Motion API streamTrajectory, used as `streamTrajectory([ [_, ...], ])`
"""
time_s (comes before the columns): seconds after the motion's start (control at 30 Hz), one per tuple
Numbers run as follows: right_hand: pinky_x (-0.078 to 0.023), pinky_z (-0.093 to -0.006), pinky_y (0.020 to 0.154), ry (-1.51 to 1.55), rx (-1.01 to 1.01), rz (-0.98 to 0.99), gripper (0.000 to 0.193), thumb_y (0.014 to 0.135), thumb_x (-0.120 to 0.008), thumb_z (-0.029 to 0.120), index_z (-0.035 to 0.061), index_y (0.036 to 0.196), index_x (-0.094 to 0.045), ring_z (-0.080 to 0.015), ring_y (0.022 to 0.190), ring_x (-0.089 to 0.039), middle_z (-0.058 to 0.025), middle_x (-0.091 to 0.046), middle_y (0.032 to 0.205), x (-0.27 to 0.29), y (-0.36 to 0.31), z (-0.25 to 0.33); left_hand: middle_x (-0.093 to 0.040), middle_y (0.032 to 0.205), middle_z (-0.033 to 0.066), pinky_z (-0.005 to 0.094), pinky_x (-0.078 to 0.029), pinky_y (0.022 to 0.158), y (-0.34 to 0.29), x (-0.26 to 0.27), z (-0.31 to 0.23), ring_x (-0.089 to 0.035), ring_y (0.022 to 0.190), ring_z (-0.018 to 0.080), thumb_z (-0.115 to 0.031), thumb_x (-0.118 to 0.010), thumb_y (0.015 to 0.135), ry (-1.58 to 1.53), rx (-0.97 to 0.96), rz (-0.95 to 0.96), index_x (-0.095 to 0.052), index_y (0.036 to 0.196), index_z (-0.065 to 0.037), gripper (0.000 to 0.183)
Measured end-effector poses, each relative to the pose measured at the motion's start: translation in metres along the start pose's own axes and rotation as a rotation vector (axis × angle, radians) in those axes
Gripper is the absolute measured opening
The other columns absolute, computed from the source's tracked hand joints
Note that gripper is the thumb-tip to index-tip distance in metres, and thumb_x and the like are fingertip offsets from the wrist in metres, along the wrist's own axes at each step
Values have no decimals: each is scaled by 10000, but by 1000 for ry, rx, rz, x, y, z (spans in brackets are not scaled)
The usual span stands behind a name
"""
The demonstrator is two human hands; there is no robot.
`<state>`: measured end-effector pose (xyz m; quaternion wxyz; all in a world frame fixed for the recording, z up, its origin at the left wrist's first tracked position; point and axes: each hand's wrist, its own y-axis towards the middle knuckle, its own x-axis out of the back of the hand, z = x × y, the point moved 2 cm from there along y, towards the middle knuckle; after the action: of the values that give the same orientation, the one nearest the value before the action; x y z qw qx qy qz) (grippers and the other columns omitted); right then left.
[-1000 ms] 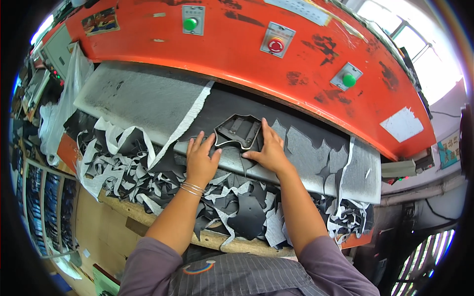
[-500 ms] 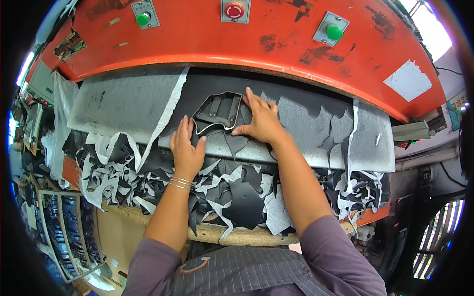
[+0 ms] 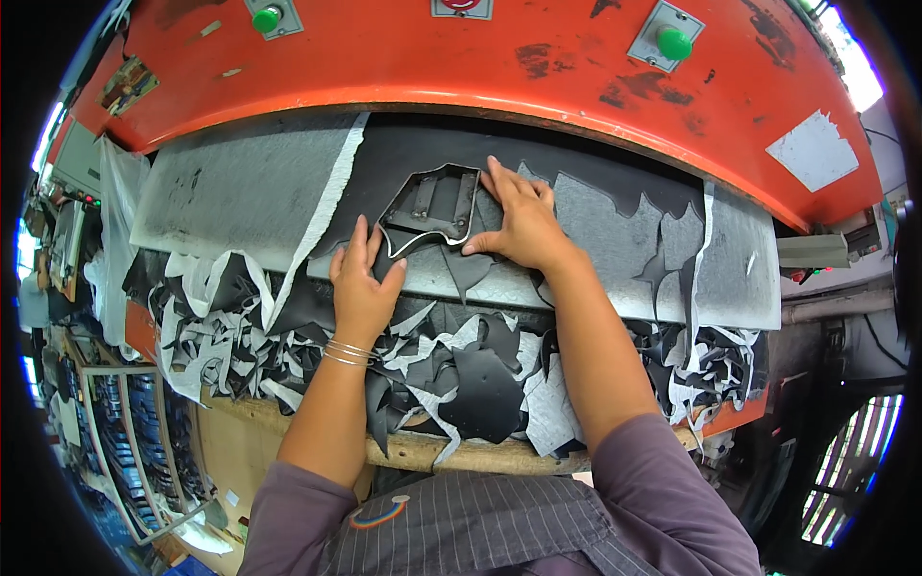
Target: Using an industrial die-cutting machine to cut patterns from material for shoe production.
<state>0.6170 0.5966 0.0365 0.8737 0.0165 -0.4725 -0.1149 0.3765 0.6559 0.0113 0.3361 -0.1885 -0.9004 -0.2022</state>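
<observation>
A metal cutting die [image 3: 463, 204] with an angular outline and crossbars inside lies on a black sheet [image 3: 403, 144], close to its near edge. My right hand [image 3: 523, 226] grips the die's right side, fingers along the upper right edge and thumb at the lower right corner. Beside the die's lower left edge rests my left hand [image 3: 365, 288], its fingers and thumb apart and holding nothing. Whether its fingertips touch the metal I cannot tell. Right of the die, cut-out gaps in the sheet bare the grey board [image 3: 595, 230] below. A pointed black flap hangs under the die.
An orange machine beam [image 3: 384, 58] spans the far side, bearing a green button [image 3: 674, 42] at right and another green button [image 3: 266, 19] at left. Black and white offcuts [image 3: 480, 394] pile up along the near side, above a wooden rail [image 3: 509, 458]. A shelf rack [image 3: 134, 451] stands at lower left.
The view has tilted slightly, so the beam sits higher in the picture. Both hands stay around the die, which shows little movement against the sheet.
</observation>
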Motion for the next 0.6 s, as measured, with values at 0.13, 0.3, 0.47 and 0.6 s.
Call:
streamTrajectory([
  [0.13,-136,-464,1145,24,-3,-1,1289,497,-873,478,-12,1488,-212,-317,1387,-324,-166,-431,1452,1,1,-4,-586,1303,176,408,-190,1131,0,0,-4,-497,1259,257,-225,-655,830,27,8,-11,-281,1445,38,766],
  [0.3,-138,-465,1143,58,-5,-3,1277,508,-870,488,-16,1485,-221,-350,1379,-324,-208,-418,1441,3,4,-8,-601,1281,175,413,-206,1128,6,-4,-6,-512,1221,269,-232,-662,817,57,11,-32,-300,1442,24,766],
  [0.47,-152,-465,1141,63,39,-8,1265,516,-867,493,-14,1483,-227,-365,1366,-332,-223,-423,1424,12,10,-4,-605,1277,170,418,-197,1131,10,-5,-3,-512,1225,273,-233,-660,818,48,13,-68,-298,1442,29,768],
  [0.6,-142,-459,1146,41,40,0,1266,526,-862,501,-10,1487,-215,-365,1374,-325,-225,-401,1443,13,0,6,-579,1309,186,427,-178,1129,0,5,-9,-488,1266,273,-226,-670,818,62,-17,-51,-215,1466,41,835],
])
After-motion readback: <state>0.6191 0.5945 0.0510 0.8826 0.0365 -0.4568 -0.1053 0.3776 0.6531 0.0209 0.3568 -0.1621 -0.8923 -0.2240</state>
